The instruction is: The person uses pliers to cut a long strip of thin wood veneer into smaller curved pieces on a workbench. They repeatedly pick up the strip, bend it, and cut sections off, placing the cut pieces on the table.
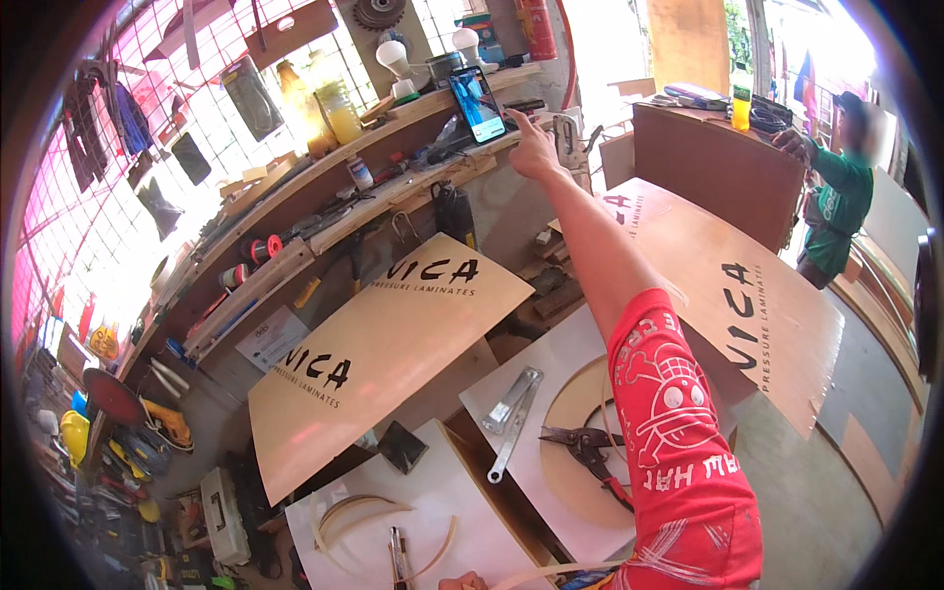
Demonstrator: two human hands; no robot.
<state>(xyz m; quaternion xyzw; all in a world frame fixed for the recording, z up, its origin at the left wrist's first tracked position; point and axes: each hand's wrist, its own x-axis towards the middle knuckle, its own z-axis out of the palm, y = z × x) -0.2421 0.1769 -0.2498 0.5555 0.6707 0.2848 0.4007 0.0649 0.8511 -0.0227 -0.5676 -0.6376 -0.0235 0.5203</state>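
My right hand [536, 147] reaches far forward with its index finger stretched toward a phone [477, 104] with a lit screen. The phone stands propped on the wall shelf; whether the fingertip touches it I cannot tell. At the lower edge only the knuckles of my left hand [464, 581] show, curled, with any contents hidden. Beside them runs a thin pale strip [560, 568]. Tin snips [585, 450] with red-and-black handles lie on a coil of pale edge banding [560, 482]. A metal bar tool [513, 423] lies left of them, and a slim pen-like cutter [398, 556] on the nearer white panel.
Printed laminate boards [393, 344] lean at the left, and another board [747, 295] lies right of my arm. The wall shelf [324, 231] holds bottles, bulbs and tools. A person in green [841, 206] stands by a brown cabinet [713, 172]. A toolbox [224, 516] stands lower left.
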